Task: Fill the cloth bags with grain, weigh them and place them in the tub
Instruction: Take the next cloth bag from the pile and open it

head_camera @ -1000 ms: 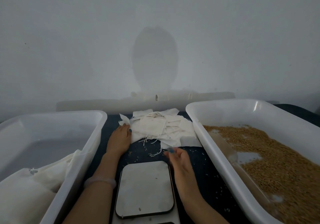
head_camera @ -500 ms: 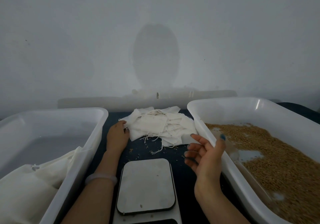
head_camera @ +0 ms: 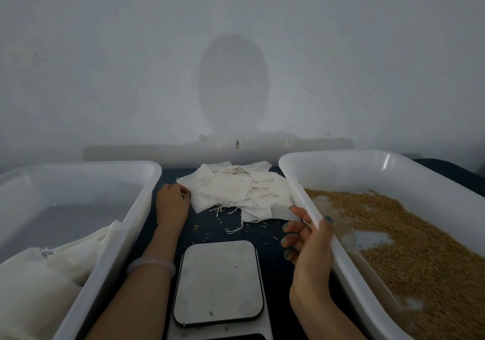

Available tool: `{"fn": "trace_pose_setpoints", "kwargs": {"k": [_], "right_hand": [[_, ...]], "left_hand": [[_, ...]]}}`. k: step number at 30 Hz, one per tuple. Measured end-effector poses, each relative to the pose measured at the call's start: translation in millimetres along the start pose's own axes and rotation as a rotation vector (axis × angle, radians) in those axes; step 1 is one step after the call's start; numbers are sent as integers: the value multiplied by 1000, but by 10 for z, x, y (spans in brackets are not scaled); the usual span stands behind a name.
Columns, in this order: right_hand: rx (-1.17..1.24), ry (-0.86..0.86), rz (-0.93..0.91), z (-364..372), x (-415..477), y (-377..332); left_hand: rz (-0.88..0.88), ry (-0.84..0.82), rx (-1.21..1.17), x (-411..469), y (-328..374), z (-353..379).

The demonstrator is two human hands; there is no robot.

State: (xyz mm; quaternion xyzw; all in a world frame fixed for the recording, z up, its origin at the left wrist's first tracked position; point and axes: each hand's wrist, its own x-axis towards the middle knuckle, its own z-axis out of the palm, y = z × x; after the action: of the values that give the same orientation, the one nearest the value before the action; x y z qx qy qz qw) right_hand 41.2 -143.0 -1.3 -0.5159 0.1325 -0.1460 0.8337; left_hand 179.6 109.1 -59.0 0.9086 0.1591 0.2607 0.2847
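At eight o'clock, the left tub [head_camera: 126, 208] holds filled bags [head_camera: 39, 274]. The left hand [head_camera: 172, 204] lies curled against the nine o'clock edge of the empty cloth bags [head_camera: 236, 190]; whether it grips one I cannot tell. The scale [head_camera: 219, 282] sits at six o'clock. At four o'clock, the right hand [head_camera: 312, 242] clasps the rim of the grain tub [head_camera: 367, 166].
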Motion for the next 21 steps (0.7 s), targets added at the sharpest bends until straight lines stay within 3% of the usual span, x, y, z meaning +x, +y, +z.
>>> {"fn": "trace_pose_setpoints", "kwargs": {"k": [19, 21], "right_hand": [[0, -48, -45, 122, -122, 109], [-46, -64, -54, 119, -114, 121]], "left_hand": [[21, 10, 119, 59, -45, 18], [-13, 32, 46, 67, -37, 19]]}}
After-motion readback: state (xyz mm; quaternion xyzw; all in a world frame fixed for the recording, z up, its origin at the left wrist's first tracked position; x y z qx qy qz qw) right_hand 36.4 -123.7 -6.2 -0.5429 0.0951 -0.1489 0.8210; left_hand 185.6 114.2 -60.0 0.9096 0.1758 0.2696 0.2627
